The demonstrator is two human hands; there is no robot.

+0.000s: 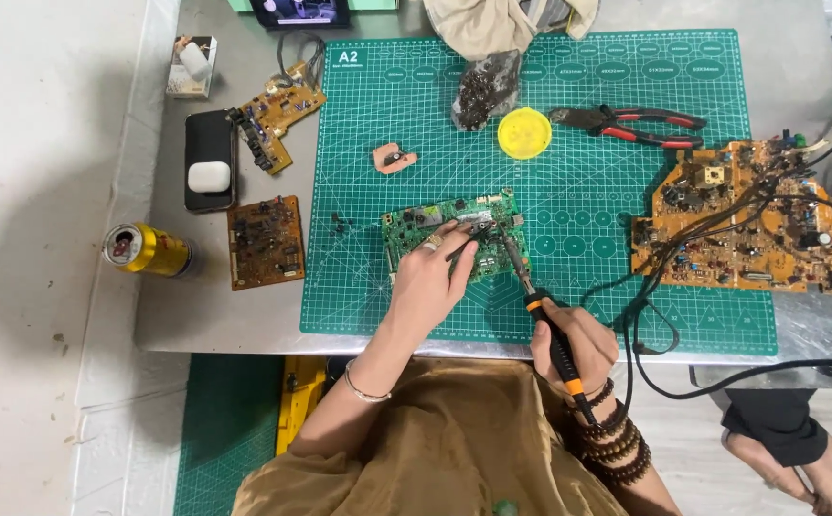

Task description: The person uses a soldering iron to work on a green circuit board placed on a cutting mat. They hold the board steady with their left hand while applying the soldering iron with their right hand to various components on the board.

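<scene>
A green board (454,234) lies mid-mat (626,315), toward the bench's near edge. The left hand (430,277) rests on it, fingers pinching tweezers (469,241) against it. The right hand (578,344) is closed around a soldering iron (535,301), tip touching the board. Pliers (631,124) and a yellow lid (524,133) lie nearer the mat's far edge.

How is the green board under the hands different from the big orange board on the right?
The green board is smaller; the big orange board is much larger. The green one lies mid-mat under the left hand, with the soldering iron in the right hand tipped onto it; nobody touches the orange one. Black wires cross the orange board, none the green. Both lie flat on the cutting mat.
</scene>
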